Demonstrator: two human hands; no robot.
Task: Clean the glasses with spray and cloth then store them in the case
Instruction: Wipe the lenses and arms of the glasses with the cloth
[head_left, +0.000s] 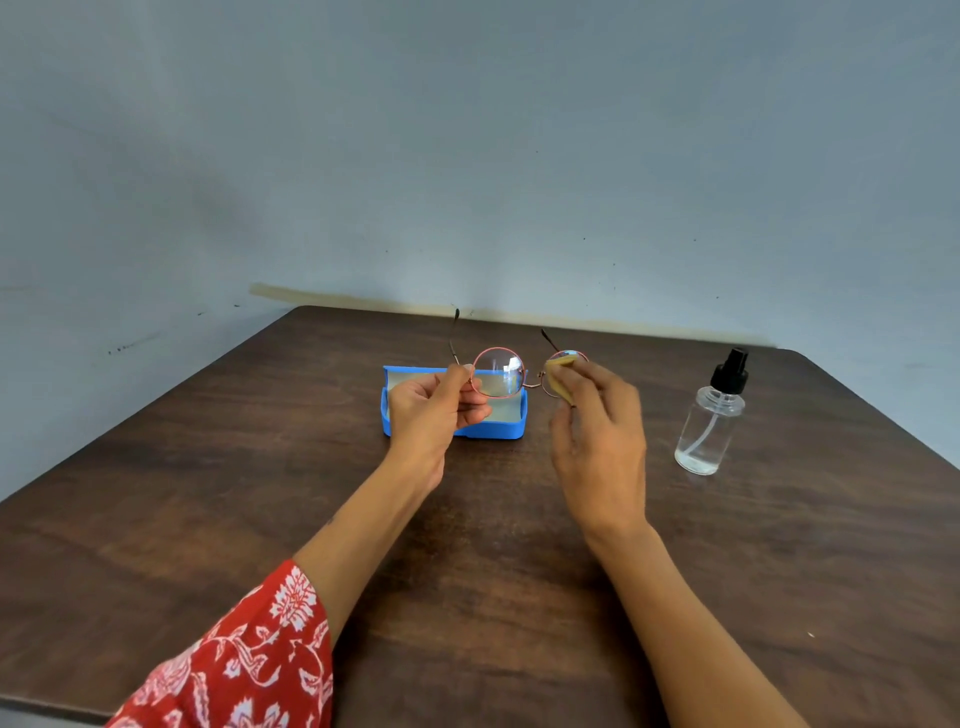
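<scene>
Sleeve (244, 660): nearest to us, red with a white floral print, on our left arm at the near left edge.
Table (208, 493): dark wood, running from us to the far wall; it carries everything else.
Case (501, 430): blue, lying open at the far centre, just under and behind our left hand; its long axis runs left to right.
Right hand (597, 441): raised right of centre, fingers curled, pinching the cloth onto the right lens from both faces.
Left hand (441, 408): closed in a pinch on the frame's left edge by the hinge, holding it up off the table.
Bottle (709, 415): clear spray bottle with a black pump, upright, well right of our right hand, untouched.
Glasses (501, 373): round, thin pink rim, held between our hands above the case, lenses facing us, temples open and pointing far.
Cloth (563, 382): yellow, small, folded over the right lens.
Key relation: the frame's long axis lies parallel to the case's, directly over it; we judge the left hand is nearer for lowering it in once the temples are folded.
</scene>
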